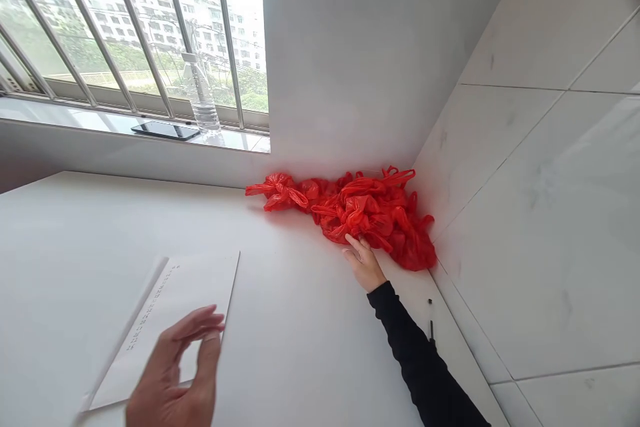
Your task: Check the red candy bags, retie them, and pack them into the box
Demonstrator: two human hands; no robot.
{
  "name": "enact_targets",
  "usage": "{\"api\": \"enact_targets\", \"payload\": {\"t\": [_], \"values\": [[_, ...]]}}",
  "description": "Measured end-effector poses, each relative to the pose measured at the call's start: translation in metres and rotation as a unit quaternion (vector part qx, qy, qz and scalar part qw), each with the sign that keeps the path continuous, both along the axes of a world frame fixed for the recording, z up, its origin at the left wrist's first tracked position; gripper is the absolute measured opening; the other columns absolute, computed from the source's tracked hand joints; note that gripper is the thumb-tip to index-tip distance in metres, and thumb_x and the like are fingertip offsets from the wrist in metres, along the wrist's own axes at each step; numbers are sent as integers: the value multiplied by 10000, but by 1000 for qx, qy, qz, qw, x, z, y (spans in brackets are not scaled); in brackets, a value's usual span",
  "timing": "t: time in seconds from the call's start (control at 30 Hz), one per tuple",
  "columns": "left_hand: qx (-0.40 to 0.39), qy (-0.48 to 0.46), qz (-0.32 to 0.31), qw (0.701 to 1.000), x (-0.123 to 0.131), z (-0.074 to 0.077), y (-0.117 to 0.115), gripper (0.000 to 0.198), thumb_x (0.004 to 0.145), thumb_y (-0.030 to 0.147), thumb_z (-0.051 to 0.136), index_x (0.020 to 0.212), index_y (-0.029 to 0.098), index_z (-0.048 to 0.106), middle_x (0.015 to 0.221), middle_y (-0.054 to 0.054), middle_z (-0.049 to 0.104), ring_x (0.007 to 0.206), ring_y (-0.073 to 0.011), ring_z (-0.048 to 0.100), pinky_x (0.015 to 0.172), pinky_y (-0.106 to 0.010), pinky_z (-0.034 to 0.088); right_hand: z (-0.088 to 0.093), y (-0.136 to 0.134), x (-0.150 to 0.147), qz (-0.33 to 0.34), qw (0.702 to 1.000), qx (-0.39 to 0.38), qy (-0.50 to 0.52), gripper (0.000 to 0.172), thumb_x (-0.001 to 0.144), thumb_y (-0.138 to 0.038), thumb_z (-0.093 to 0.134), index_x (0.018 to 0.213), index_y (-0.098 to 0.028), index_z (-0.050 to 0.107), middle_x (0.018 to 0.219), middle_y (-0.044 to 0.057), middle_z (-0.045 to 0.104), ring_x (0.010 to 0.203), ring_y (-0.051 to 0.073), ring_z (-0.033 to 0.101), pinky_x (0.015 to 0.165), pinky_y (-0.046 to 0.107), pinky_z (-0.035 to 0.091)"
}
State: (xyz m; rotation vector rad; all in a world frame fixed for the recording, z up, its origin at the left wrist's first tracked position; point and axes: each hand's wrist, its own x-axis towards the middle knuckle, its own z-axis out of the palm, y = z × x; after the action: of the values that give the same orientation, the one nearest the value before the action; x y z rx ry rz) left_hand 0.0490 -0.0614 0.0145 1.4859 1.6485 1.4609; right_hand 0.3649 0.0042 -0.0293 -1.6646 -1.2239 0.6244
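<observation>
My left hand [175, 373] hovers over the lower right part of a white paper pad [195, 287]. Its fingers curve toward the thumb with a gap between them, and nothing is held. A column of small dark writing runs along the pad's left side. My right hand [367, 267], in a black sleeve, reaches out to a heap of knotted red plastic bags [370, 213] in the corner. The fingers are stretched out at the heap's front edge, apart from each other. Whether they touch the plastic I cannot tell.
The white tabletop [290, 347] meets a tiled wall [540, 227] on the right. A dark pen [432, 330] and a small black piece [429, 301] lie near that edge. On the sill behind stand a water bottle [203, 103] and a flat phone [167, 130], before window bars.
</observation>
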Motion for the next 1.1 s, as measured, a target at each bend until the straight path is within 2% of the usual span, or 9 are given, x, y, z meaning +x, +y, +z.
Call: {"api": "enact_targets", "payload": {"t": [0.17, 0.27, 0.37, 0.57, 0.77, 0.87, 1.0, 1.03, 1.1], "values": [[-58, -50, -77, 994, 52, -36, 1, 293, 832, 394, 603, 1098, 273, 630, 989, -38, 695, 918, -253, 697, 833, -404, 570, -1, 1, 1, 19, 1000, -11, 10, 440, 950, -360, 624, 1354, -207, 548, 1546, 102, 392, 1421, 335, 348, 1146, 613, 266], [-81, -72, -114, 988, 58, -53, -4, 264, 834, 387, 606, 1043, 231, 644, 901, -44, 702, 858, -236, 706, 836, -394, 576, -1, 3, 1, 24, 999, -14, 31, 435, 957, -356, 615, 1358, -205, 535, 1506, 109, 436, 1360, 321, 433, 1104, 587, 352], [-89, -92, -133, 983, 54, -60, -5, 272, 833, 401, 604, 1026, 214, 648, 873, -46, 698, 821, -228, 707, 831, -393, 584, 6, 1, 0, 37, 998, -19, 53, 404, 963, -351, 610, 1331, -197, 551, 1449, 109, 492, 1288, 299, 509, 1058, 554, 420], [-95, -116, -133, 980, 51, -59, -3, 275, 837, 408, 610, 1031, 217, 648, 881, -41, 685, 795, -210, 686, 792, -359, 577, 34, -14, -16, 132, 989, -34, 60, 322, 977, -359, 580, 1219, -151, 624, 1280, 109, 622, 1160, 245, 608, 1020, 485, 464], [-104, -139, -125, 977, 54, -55, -4, 376, 845, 494, 599, 1080, 202, 626, 927, -59, 671, 785, -210, 673, 808, -379, 571, 55, -39, -57, 257, 963, -70, 36, 436, 970, -443, 525, 1235, -127, 666, 1253, 138, 635, 1041, 252, 662, 954, 419, 505], [-109, -150, -125, 975, 56, -47, -7, 501, 826, 536, 620, 1208, 215, 571, 1055, -82, 653, 856, -225, 673, 796, -381, 580, 68, -61, -76, 336, 937, -91, 35, 461, 947, -462, 567, 1312, -188, 629, 1224, 102, 671, 1000, 239, 688, 878, 372, 545], [-129, -162, -133, 969, 56, -39, -9, 621, 804, 570, 644, 1319, 263, 483, 1212, -103, 603, 1000, -267, 665, 747, -376, 603, 84, -81, -86, 457, 876, -124, 86, 432, 976, -424, 539, 1374, -261, 576, 940, 32, 741, 818, 185, 729, 700, 290, 579], [-136, -162, -133, 968, 55, -38, -9, 619, 801, 573, 647, 1314, 269, 483, 1213, -101, 603, 1009, -272, 662, 745, -379, 605, 87, -82, -86, 455, 876, -116, 106, 410, 997, -413, 499, 1365, -252, 580, 953, 38, 739, 813, 182, 730, 688, 291, 583], [-148, -159, -132, 967, 54, -38, -9, 589, 799, 572, 647, 1286, 271, 504, 1187, -94, 620, 979, -267, 667, 745, -388, 605, 89, -78, -84, 392, 914, -54, 92, 358, 1019, -349, 447, 1318, -235, 607, 1094, 59, 721, 925, 189, 716, 779, 327, 589]]}}
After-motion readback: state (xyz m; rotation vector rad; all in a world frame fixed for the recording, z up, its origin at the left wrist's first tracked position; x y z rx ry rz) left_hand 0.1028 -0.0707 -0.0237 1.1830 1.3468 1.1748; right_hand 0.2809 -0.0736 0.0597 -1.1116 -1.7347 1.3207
